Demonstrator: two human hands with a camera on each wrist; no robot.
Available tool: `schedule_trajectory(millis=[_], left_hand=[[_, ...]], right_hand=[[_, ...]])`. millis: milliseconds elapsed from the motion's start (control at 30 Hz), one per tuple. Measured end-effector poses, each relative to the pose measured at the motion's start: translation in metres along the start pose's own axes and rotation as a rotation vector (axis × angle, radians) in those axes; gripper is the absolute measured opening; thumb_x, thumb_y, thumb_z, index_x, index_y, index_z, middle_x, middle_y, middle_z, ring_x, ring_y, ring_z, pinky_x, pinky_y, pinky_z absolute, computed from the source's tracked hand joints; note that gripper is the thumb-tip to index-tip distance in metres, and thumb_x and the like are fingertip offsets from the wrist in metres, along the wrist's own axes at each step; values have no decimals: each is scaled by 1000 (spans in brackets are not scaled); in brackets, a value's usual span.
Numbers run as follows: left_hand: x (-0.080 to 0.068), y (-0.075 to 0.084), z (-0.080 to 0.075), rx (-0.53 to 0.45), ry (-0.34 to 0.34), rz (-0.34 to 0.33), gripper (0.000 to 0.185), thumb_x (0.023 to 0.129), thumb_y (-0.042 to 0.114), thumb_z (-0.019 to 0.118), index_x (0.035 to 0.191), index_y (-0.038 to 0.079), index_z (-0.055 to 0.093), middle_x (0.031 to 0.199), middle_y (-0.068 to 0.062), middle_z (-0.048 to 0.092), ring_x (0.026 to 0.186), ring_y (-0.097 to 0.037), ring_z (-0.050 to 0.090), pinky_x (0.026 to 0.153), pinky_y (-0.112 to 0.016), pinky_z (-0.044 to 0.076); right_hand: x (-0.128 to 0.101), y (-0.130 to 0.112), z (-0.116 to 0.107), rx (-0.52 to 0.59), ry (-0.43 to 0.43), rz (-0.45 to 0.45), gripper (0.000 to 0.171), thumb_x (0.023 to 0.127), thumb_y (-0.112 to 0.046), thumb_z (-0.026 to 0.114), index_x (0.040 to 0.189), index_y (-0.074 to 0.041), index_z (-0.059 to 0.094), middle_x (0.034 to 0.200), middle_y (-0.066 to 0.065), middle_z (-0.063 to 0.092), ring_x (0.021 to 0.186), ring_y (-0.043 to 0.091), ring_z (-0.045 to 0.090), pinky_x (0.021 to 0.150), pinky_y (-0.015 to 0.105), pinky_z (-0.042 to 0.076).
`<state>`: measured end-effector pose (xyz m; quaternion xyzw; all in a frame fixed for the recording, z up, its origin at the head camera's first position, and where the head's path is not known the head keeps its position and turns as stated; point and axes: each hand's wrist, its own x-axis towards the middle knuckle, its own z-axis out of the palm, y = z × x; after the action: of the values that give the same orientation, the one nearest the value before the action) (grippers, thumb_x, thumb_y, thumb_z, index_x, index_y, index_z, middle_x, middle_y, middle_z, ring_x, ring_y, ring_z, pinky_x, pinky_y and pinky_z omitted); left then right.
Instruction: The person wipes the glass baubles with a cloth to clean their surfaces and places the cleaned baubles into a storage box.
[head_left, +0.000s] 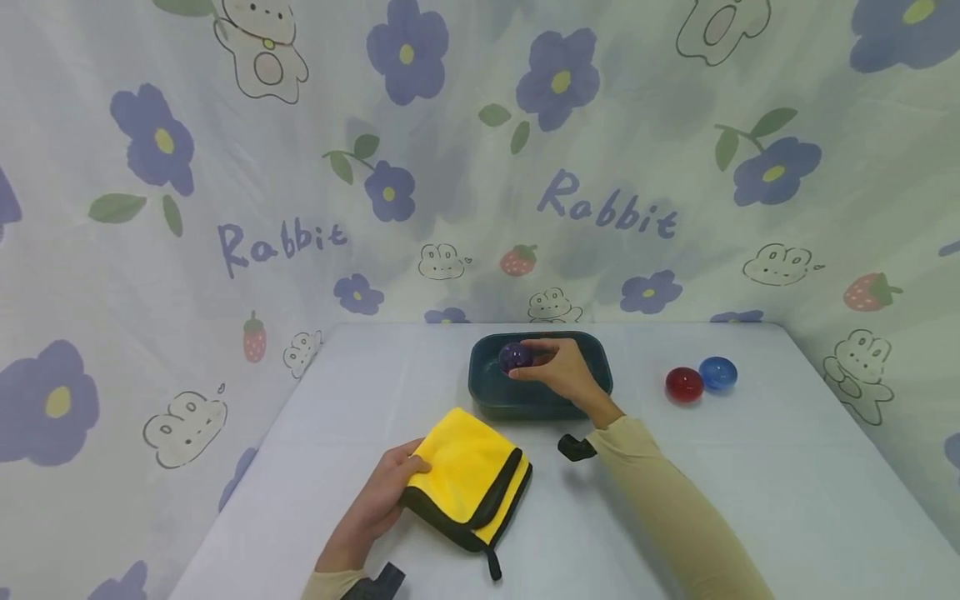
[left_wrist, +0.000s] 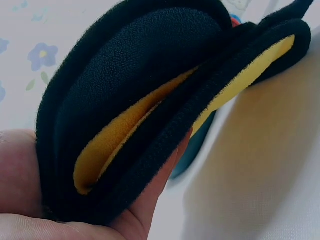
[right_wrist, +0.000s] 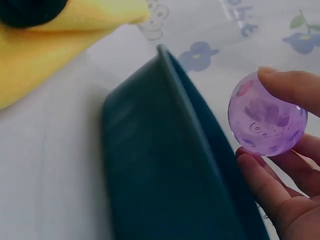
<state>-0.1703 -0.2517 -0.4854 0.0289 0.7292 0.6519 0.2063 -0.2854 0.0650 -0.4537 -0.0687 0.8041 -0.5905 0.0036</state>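
My right hand (head_left: 558, 367) pinches a clear purple ball (head_left: 515, 357) between thumb and fingers, over the dark teal tray (head_left: 540, 410). The right wrist view shows the purple ball (right_wrist: 267, 115) held up beside the rim of the tray (right_wrist: 165, 150). In my left hand (head_left: 390, 483) is a folded yellow cloth (head_left: 465, 467) with black edging and a small loop, gripped at its left side with the thumb on top. Close up in the left wrist view, the cloth (left_wrist: 135, 60) shows its dark side and yellow folds.
To the right of the tray, a red ball (head_left: 684, 385) and a blue ball (head_left: 718, 374) lie close together on the white table (head_left: 787, 483). Behind the table hangs a curtain (head_left: 465, 167) printed with flowers and rabbits.
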Motion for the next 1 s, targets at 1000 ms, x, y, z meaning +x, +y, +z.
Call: schedule_trajectory(millis=[1000], left_hand=[[1, -2, 4, 8, -24, -7, 57, 97, 14, 50, 150, -9, 44, 107, -6, 69, 87, -16, 64, 80, -26, 56]], right_hand=[[15, 13, 27, -284, -52, 88, 63, 69, -18, 95, 126, -1, 72, 134, 20, 68, 122, 33, 65, 105, 50, 53]])
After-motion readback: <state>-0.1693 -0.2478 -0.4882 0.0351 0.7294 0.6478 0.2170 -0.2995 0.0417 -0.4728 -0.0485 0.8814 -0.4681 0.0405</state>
